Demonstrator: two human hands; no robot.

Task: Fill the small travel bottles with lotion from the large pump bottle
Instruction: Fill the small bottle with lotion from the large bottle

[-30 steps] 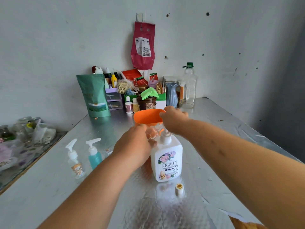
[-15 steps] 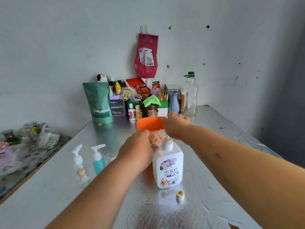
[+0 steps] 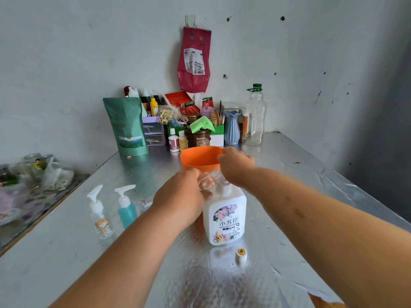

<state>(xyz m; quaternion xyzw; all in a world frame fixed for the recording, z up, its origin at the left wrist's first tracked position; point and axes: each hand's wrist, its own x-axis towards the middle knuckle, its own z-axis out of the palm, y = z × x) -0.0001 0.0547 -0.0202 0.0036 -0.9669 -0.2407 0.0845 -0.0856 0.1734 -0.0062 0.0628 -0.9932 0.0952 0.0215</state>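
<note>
The foil-covered table [image 3: 300, 174] runs back to the wall, its right edge slanting toward the near right corner with bare surface along it. On the left it butts against a lower side table [image 3: 33, 205] with a flowered cover.

Mid-table stands the large pump bottle [image 3: 226, 218], upright. The right hand [image 3: 235, 167] lies over its pump head, fingers curled down around it. The left hand [image 3: 182, 196] grips a small clear bottle [image 3: 205, 183] at the spout, fingers wrapped round it. An orange tub [image 3: 198, 158] sits just behind both hands, hemming in the far side.

A loose cap [image 3: 241, 256] stands near the pump bottle's front. To the left, well apart, are a clear travel pump bottle [image 3: 99, 214] and a teal travel pump bottle [image 3: 125, 207], both upright. A green pouch [image 3: 126, 127], brown jar [image 3: 198, 137], blue vase [image 3: 231, 127] and empty plastic bottle [image 3: 255, 114] crowd the back wall.
</note>
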